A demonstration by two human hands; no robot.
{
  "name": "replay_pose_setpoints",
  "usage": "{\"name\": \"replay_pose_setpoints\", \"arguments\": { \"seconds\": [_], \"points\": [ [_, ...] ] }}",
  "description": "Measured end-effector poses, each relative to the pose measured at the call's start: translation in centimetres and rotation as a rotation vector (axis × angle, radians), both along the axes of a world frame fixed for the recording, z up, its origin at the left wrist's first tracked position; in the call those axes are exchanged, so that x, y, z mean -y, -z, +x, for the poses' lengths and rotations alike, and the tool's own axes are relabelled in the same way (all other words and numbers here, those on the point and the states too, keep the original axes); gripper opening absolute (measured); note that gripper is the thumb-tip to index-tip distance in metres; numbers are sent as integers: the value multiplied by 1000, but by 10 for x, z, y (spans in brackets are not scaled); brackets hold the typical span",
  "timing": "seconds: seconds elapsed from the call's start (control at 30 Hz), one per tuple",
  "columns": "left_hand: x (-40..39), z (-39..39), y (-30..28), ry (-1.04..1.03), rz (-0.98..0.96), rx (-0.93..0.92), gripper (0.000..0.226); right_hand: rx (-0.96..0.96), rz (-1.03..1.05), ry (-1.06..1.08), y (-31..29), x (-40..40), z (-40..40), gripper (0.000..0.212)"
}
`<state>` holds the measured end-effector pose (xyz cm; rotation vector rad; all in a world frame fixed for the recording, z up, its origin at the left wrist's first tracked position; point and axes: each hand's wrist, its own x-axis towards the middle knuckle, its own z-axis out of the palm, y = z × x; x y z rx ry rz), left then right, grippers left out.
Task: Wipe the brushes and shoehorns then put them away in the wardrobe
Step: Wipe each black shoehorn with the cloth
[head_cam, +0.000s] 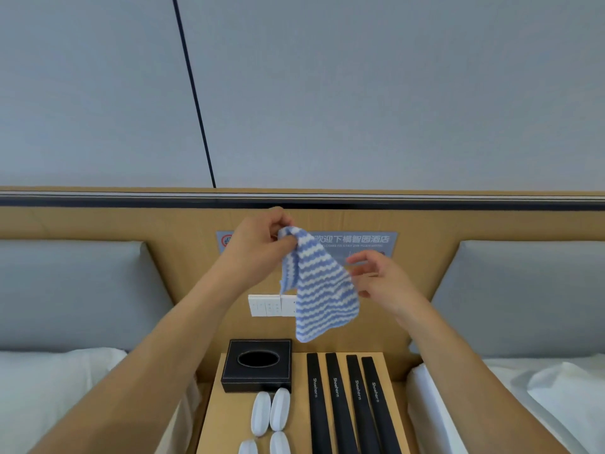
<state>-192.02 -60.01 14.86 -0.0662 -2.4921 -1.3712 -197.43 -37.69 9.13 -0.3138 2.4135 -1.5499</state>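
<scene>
A blue and white striped cloth [319, 290] hangs in the air above the nightstand. My left hand [258, 245] pinches its top corner. My right hand [381, 276] is beside the cloth's right edge, fingers loosely spread and touching or nearly touching it. Below, on the wooden nightstand [216, 417], several black shoehorns [340, 404] marked "Shoehorn" lie side by side. To their left lie several white oval brushes [270, 411].
A black tissue box [257, 365] stands at the back left of the nightstand. White wall switches [266, 304] and a blue sign [357, 240] are on the wooden headboard panel. Beds with white linen flank the nightstand on both sides.
</scene>
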Motion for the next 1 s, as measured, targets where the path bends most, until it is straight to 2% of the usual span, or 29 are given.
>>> {"name": "replay_pose_setpoints", "arguments": {
  "seconds": [0.07,0.13,0.2,0.3,0.43,0.53,0.6,0.7,0.83,1.0],
  "points": [
    [-4,-4,-10,6,-70,-14,6,-58,-47,-14,-8,4,3,32],
    [-8,-6,-17,35,-115,-12,6,-85,-137,-103,-17,10,8,27],
    [-11,-6,-21,71,-176,0,8,-109,-163,-193,-28,20,14,30],
    [-11,-5,-27,135,-260,38,8,-207,-105,-200,-39,39,19,31],
    [-8,-1,-27,133,-219,58,13,-262,-38,-201,-49,50,19,18],
    [-4,4,-21,126,-77,54,12,-267,-70,-203,-51,49,20,16],
    [-1,9,-13,108,-29,99,23,-265,-95,-186,-51,46,19,19],
    [3,17,3,131,-170,227,34,-205,-169,-154,-50,40,17,18],
    [10,21,10,192,-241,209,9,-106,-247,-175,-43,26,7,22],
    [23,23,2,126,-217,133,8,-83,-278,-248,-34,12,-4,10]
  ]
}}
